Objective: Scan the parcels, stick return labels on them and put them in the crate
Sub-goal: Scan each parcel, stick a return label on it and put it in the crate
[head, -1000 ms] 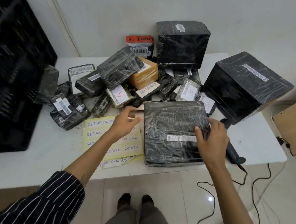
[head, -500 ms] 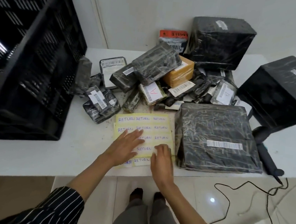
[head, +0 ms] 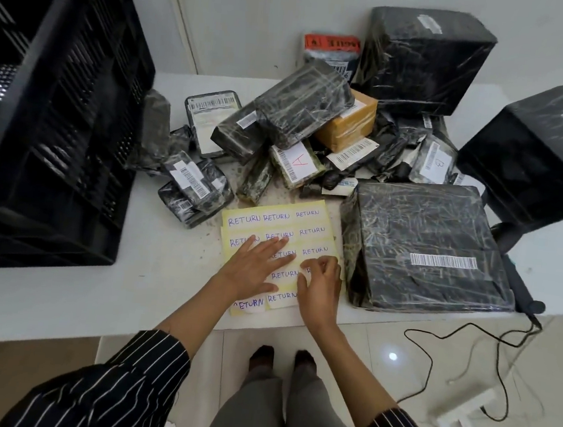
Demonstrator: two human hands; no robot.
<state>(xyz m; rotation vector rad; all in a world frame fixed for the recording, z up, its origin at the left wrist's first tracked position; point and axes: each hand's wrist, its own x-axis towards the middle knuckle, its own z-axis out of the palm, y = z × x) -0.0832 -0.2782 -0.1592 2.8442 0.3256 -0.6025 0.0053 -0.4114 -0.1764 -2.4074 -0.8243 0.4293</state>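
Both hands are down on the label sheet (head: 273, 214), which lies near the front edge of the bench (head: 41, 300), about midway along it. The left hand (head: 254, 265) is pressed flat on the sheet with its fingers straight and spread. That looks like a deliberate pin, so the backing paper won't lift when a sticker comes away. The right hand (head: 321, 286) works the sheet's right side, its fingers curled and the tips pinching at the edge of one return label (head: 309, 270). Whether that label has peeled free yet, I cannot tell.

Just beside the sheet on the right sits the flat parcel (head: 419, 233), wrapped in black film, lying along the front edge with its barcode (head: 443, 261) facing up. It's within easy reach of the sticker, and I'd judge it the one due to be labelled. The scanner (head: 520, 288) rests against its far side, partly hidden, with the cable trailing off the bench towards the floor.

The crate (head: 75, 124) fills the left end of the bench, its open mouth tipped this way and ready to take parcels. Towards the back edge lies the heap of smaller parcels — one marked A (head: 297, 163) — with two big black boxes at the back right corner, all unlabelled as far as I can see. It looks early in the job, with peel, stick and crate all ahead for this parcel.
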